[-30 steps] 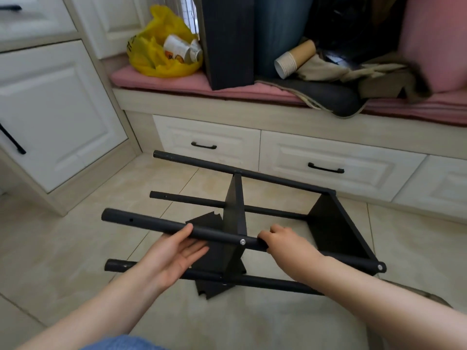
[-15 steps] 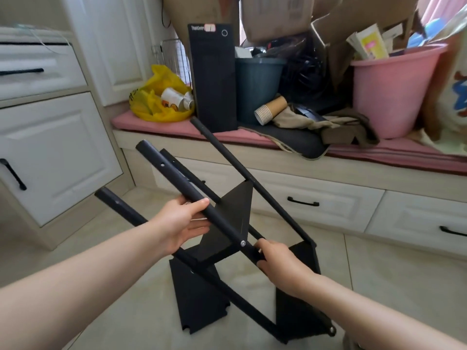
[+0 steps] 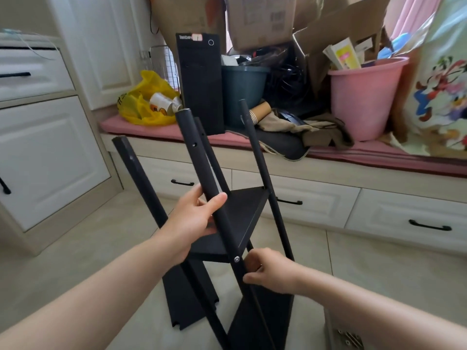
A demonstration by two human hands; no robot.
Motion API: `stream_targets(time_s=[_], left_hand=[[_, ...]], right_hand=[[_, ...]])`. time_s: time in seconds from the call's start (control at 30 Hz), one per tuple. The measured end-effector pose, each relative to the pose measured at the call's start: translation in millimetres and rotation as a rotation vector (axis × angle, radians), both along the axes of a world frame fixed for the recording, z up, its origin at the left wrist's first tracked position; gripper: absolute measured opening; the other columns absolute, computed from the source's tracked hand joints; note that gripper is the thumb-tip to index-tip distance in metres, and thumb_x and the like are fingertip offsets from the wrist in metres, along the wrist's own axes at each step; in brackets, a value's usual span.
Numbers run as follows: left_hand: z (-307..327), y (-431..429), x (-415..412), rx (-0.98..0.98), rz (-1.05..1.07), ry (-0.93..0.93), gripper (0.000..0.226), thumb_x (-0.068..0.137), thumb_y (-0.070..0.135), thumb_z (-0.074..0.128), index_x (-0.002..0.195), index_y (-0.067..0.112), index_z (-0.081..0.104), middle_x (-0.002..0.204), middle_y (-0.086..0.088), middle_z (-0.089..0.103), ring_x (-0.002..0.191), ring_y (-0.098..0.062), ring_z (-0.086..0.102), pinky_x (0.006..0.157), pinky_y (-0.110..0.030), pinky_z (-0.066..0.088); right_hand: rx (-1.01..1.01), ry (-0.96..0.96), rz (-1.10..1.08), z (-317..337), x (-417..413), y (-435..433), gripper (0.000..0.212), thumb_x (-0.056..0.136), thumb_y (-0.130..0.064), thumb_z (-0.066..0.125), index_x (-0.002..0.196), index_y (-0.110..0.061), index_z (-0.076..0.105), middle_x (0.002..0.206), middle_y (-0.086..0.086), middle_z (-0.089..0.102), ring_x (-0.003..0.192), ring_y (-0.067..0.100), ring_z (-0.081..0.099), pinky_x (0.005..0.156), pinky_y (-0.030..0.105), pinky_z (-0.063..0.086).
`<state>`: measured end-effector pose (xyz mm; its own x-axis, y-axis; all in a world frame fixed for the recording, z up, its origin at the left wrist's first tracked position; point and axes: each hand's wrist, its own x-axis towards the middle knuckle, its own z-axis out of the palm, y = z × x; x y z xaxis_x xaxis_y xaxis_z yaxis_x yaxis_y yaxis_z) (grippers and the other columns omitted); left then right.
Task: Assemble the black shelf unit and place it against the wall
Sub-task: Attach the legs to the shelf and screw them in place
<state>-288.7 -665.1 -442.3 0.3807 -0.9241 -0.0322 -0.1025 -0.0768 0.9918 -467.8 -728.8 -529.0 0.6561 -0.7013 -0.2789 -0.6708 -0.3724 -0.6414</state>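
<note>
Two hands — left (image 3: 192, 221), right (image 3: 273, 271) — grip one post (image 3: 202, 168) of the tilted shelf unit (image 3: 242, 210) on tile floor (image 3: 88, 248).

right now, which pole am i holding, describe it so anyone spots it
Find the tilted black frame before the pink bench. The pole is its nearest one, left hand high, right hand low. Only it shows a silver screw, between the hands.

- Bare floor tile (image 3: 83, 248) is lying open on your left, between the white cabinet (image 3: 50, 160) and the shelf unit (image 3: 242, 215).
- Its leaning poles (image 3: 199, 160) are crossing the middle, leaving narrow gaps.
- A loose black panel (image 3: 187, 294) is lying beneath them.
- The drawer bench (image 3: 328, 178) is blocking the far side, its top carrying a pink bucket (image 3: 364, 97) and computer tower (image 3: 202, 84).
</note>
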Motion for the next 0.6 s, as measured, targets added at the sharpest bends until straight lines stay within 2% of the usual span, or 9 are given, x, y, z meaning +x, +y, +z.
stream_targets(time_s=[0.1,0.2,0.37,0.53,0.6], left_hand=[[7,7,-1,0.026,-0.132,-0.065,0.011,0.096,0.030,0.067,0.106,0.026,0.066,0.102,-0.016,0.068,0.084,-0.017,0.075,0.077,-0.038,0.064],[12,12,2,0.066,-0.239,-0.101,0.007,0.095,0.029,0.068,0.102,0.028,0.069,0.110,-0.021,0.065,0.087,-0.018,0.075,0.075,-0.033,0.062],[16,17,19,0.096,-0.389,-0.153,0.006,0.091,0.030,0.070,0.097,0.030,0.072,0.103,-0.001,0.069,0.098,-0.015,0.072,0.081,-0.034,0.061],[19,28,37,0.062,-0.428,-0.192,0.027,0.076,0.045,0.070,0.102,0.037,0.074,0.080,0.014,0.065,0.090,-0.011,0.072,0.079,-0.027,0.060],[18,28,42,0.030,-0.388,-0.194,0.025,0.075,0.044,0.070,0.100,0.040,0.075,0.083,0.012,0.068,0.091,-0.011,0.072,0.076,-0.022,0.059]], right_hand=[[-0.010,0.032,-0.003,19,-16,-4,0.027,0.091,-0.033,0.070,0.115,-0.022,0.065,0.114,-0.006,0.066,0.101,0.008,0.062,0.078,0.014,0.046],[-0.084,0.050,-0.090,38,-39,-13,0.024,0.093,-0.033,0.067,0.114,-0.020,0.066,0.113,-0.006,0.066,0.102,0.009,0.061,0.083,0.016,0.045],[-0.118,-0.031,-0.360,58,-76,-45,0.026,0.097,-0.031,0.060,0.118,-0.016,0.062,0.116,0.001,0.066,0.101,0.014,0.062,0.087,0.028,0.051],[-0.049,-0.174,-0.620,56,-85,-75,0.052,0.097,-0.033,0.061,0.140,-0.012,0.041,0.116,0.003,0.058,0.107,0.022,0.059,0.097,0.042,0.052],[-0.037,-0.164,-0.633,54,-86,-82,0.062,0.096,-0.034,0.061,0.147,-0.012,0.032,0.113,0.001,0.056,0.107,0.022,0.058,0.099,0.043,0.051]])
